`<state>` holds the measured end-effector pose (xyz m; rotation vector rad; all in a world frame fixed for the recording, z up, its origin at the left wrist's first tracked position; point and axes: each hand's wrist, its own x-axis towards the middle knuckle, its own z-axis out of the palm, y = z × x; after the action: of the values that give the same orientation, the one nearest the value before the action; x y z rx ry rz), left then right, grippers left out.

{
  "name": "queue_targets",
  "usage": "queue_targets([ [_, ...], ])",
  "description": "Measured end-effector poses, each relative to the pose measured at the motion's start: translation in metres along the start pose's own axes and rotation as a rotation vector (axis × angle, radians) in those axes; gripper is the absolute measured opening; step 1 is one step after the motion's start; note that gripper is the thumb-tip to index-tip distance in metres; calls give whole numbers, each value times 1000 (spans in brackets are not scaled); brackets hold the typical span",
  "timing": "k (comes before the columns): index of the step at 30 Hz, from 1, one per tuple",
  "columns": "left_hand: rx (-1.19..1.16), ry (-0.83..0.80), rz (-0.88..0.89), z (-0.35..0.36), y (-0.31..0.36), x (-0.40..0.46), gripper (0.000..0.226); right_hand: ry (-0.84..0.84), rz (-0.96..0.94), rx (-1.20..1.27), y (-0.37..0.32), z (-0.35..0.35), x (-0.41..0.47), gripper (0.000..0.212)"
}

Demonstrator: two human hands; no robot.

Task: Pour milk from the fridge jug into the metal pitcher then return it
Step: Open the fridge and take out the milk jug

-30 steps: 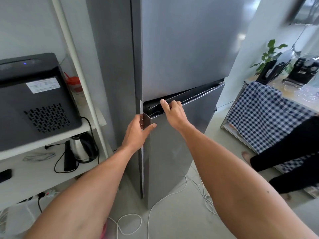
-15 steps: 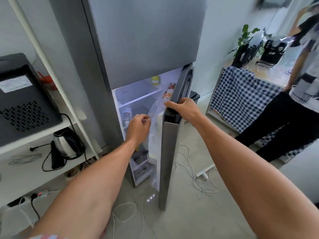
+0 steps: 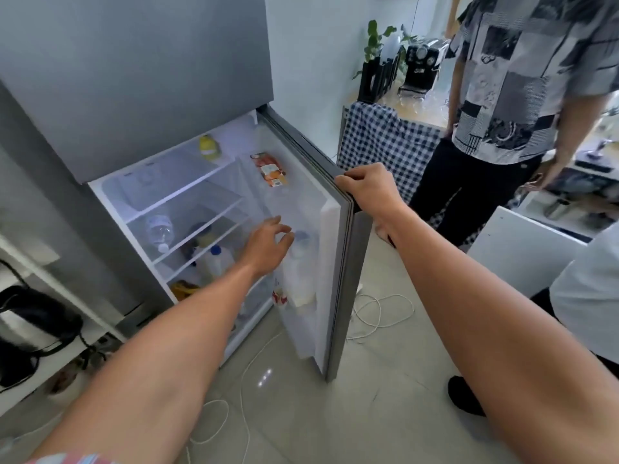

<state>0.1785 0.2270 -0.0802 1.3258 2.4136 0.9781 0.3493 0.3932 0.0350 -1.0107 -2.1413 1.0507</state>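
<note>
The grey fridge (image 3: 134, 78) has its lower door (image 3: 348, 272) swung wide open. A white milk jug (image 3: 299, 276) with a blue cap stands in the door's rack. My left hand (image 3: 268, 249) is inside the fridge, fingers spread, just left of the jug's cap and holding nothing. My right hand (image 3: 370, 189) grips the top outer edge of the open door. A second white bottle (image 3: 217, 261) with a blue cap stands on a lower shelf. No metal pitcher is in view.
A person in a patterned shirt (image 3: 522, 78) stands right of the door beside a checked-cloth table (image 3: 382, 142) with a coffee machine (image 3: 422, 65). White cables (image 3: 378, 313) lie on the floor. A kettle (image 3: 33, 316) sits on the left shelf. Another person's white sleeve (image 3: 589, 279) is at far right.
The lower fridge door went from shut to wide open, pulled by my right hand. My left hand left the door edge and reached inside toward the milk jug.
</note>
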Motion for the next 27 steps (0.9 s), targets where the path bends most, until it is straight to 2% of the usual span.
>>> queue_targets([
  [5, 92, -120, 111, 14, 19, 33, 37, 62, 3, -365, 14, -22, 18, 27],
  [8, 175, -193, 201, 18, 32, 47, 39, 82, 18, -576, 22, -23, 25, 10],
  [14, 301, -310, 324, 29, 41, 65, 50, 169, 13, -753, 44, -30, 40, 28],
  [19, 194, -266, 363, 44, 35, 66, 53, 235, 10, -754, 55, -35, 51, 28],
  [21, 138, -155, 374, 52, 32, 59, 50, 269, 4, -711, 58, -34, 52, 37],
  [24, 6, 50, 250, 71, 30, 49, 31, 335, -34, -727, 62, -30, 53, 42],
  [26, -117, 55, 41, 85, 31, 47, 18, 399, -69, -766, 67, -26, 56, 42],
  [27, -180, 22, -52, 92, 32, 47, 18, 430, -92, -785, 70, -25, 57, 42],
])
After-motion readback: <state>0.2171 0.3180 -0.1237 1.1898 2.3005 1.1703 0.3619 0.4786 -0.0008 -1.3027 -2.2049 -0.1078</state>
